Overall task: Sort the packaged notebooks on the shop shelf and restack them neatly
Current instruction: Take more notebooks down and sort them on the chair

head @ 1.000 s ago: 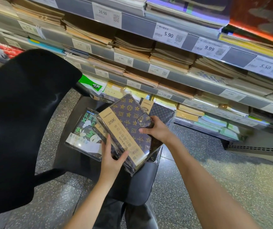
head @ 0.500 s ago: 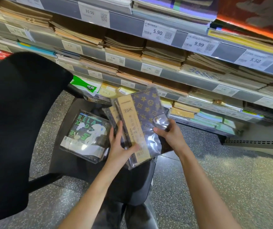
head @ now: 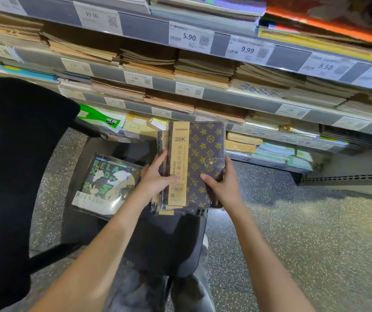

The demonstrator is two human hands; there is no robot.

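I hold a small stack of plastic-wrapped notebooks (head: 199,161) upright over a black chair seat. The top one is dark brown with a gold pattern, a snap clasp and a tan "25K" band. My left hand (head: 157,176) grips the stack's left edge, thumb across the tan band. My right hand (head: 222,181) grips its right edge, thumb on the cover. How many notebooks lie under the top one is hidden. Another wrapped notebook (head: 107,183) with green "RELAX" lettering lies flat on the chair seat, left of my hands.
A black chair (head: 167,242) stands in front of me, its backrest (head: 11,176) filling the left side. Shelves (head: 248,100) with price tags hold stacked kraft and coloured notebooks across the top. Speckled floor (head: 304,233) spreads out to the right.
The stack has turned from tilted to upright and square. My left hand slid to its left edge and my right hand to its right edge, squaring the notebooks together.
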